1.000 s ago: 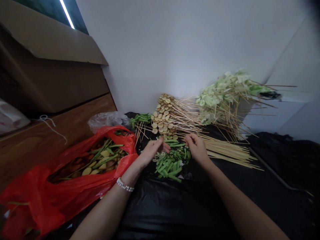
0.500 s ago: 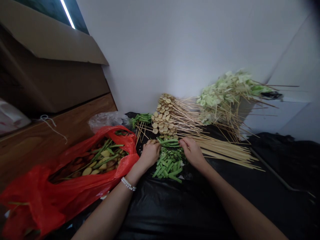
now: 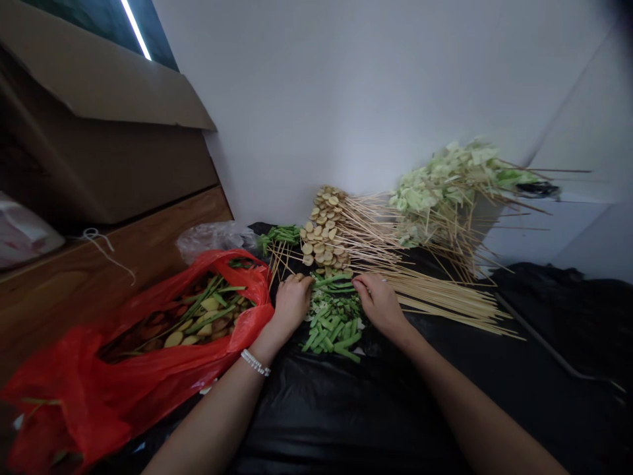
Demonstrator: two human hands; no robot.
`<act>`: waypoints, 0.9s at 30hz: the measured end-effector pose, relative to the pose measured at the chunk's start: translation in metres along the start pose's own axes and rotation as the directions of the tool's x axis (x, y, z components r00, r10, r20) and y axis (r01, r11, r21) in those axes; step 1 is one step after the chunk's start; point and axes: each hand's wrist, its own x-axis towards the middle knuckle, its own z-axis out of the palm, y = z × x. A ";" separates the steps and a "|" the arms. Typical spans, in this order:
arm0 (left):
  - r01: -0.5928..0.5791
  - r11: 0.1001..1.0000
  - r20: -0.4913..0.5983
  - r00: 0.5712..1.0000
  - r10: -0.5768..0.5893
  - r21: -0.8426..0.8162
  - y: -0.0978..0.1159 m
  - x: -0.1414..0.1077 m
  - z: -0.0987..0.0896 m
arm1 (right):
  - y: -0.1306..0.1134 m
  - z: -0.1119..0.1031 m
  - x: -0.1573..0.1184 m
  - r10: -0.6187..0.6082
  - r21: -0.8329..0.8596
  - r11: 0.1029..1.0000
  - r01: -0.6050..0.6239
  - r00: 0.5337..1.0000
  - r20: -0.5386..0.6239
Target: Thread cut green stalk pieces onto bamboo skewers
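Note:
My left hand point(image 3: 293, 300) is closed, its fingertips pinching at the left end of a green bean point(image 3: 329, 280). Facing it across a small gap, my right hand point(image 3: 380, 302) has thumb and forefinger pressed together at the right end of the green beans; the fingertips are small and partly hidden. Long bean pieces lie crosswise between the two hands. Just below them is a heap of short cut green beans point(image 3: 333, 330) on black plastic sheeting point(image 3: 356, 409). Skewered potato slices point(image 3: 324, 241) are stacked right behind the hands.
A red plastic bag point(image 3: 133, 389) of mixed vegetables stands open at left. Bare skewers point(image 3: 450, 300) lie to the right, with skewered cabbage point(image 3: 445, 178) against the wall behind. Skewered beans point(image 3: 281, 234) and a clear bag point(image 3: 215, 239) sit at back left, near a cardboard box point(image 3: 133, 158).
The green bean stretched between my hands has dropped lower at its right end or parted; I cannot tell which. Both hands have shifted only slightly.

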 end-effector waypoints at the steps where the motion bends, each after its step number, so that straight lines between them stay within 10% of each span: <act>1: -0.024 0.999 -0.055 0.998 0.021 -0.049 0.002 0.000 -0.002 | -0.001 -0.001 0.000 -0.015 -0.019 1.000 0.015 1.000 -0.012; 9: -0.220 0.752 -0.307 0.951 0.025 -0.622 0.026 -0.001 -0.008 | -0.012 -0.006 -0.002 -0.210 -0.323 0.926 0.197 0.978 -0.007; 27: 0.000 0.570 -0.110 0.981 -0.159 -0.821 0.027 -0.002 -0.005 | -0.014 -0.013 -0.001 -0.269 -0.435 0.863 0.257 0.962 0.033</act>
